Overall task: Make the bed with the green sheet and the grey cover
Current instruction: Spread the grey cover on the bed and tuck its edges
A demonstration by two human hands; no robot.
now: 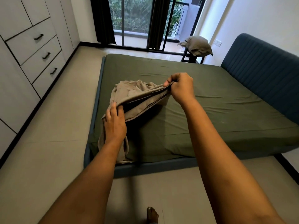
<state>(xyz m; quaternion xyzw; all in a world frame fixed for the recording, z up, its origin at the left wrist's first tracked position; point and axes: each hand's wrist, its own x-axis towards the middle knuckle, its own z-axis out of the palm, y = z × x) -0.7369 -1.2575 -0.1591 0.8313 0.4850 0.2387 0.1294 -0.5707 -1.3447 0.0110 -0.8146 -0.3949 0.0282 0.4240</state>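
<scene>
Left hand (114, 125) and right hand (181, 86) grip grey cover (137, 92).

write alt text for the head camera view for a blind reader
A person's left hand and right hand grip a bunched grey cover over the near corner of a bed spread with a green sheet. A blue headboard stands at right, white drawers at left, and a grey pillow sits on a stool by the glass doors.
</scene>
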